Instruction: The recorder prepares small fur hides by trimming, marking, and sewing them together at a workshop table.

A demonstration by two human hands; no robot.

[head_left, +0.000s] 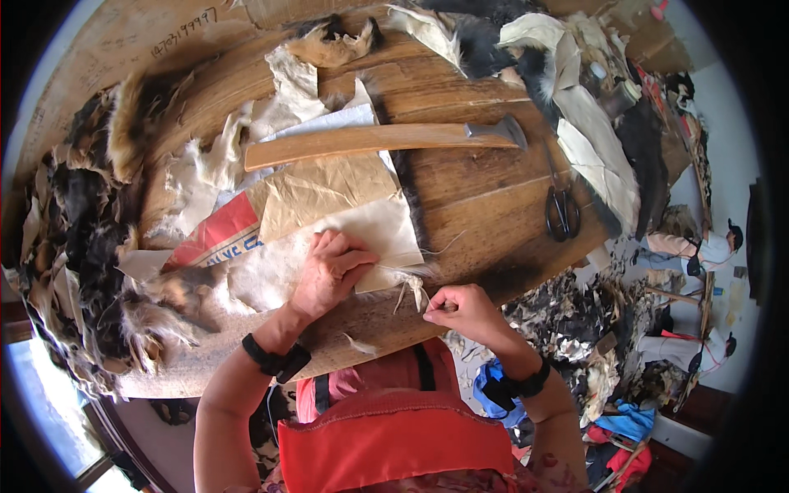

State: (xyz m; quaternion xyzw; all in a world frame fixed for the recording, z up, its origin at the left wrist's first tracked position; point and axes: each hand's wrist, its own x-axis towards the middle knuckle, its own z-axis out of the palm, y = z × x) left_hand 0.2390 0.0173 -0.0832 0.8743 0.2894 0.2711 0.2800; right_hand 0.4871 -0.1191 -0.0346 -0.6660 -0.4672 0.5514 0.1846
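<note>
A pale hide (394, 226) lies skin side up near the table's front edge, with dark fur showing along its right side. My left hand (330, 267) presses down on it with curled fingers; the fingertips are partly hidden. Right of the hide's lower corner is a knotted, pale stringy scrap (414, 286), with thin strands running from it. My right hand (464, 312) is closed in a pinch beside this scrap, on something too small to make out. Brown paper (320, 193) with a red section covers part of the hide. Across the paper's upper edge rests a wooden-handled tool (353, 144) with a metal head.
Black-handled scissors (563, 215) lie on the wooden table (468, 189) at the right. Fur scraps (74, 246) heap up at the left, and more pelts (600, 123) at the far right. Beyond the table, scraps (567, 316) cover the floor, and two people (713, 248) are in view.
</note>
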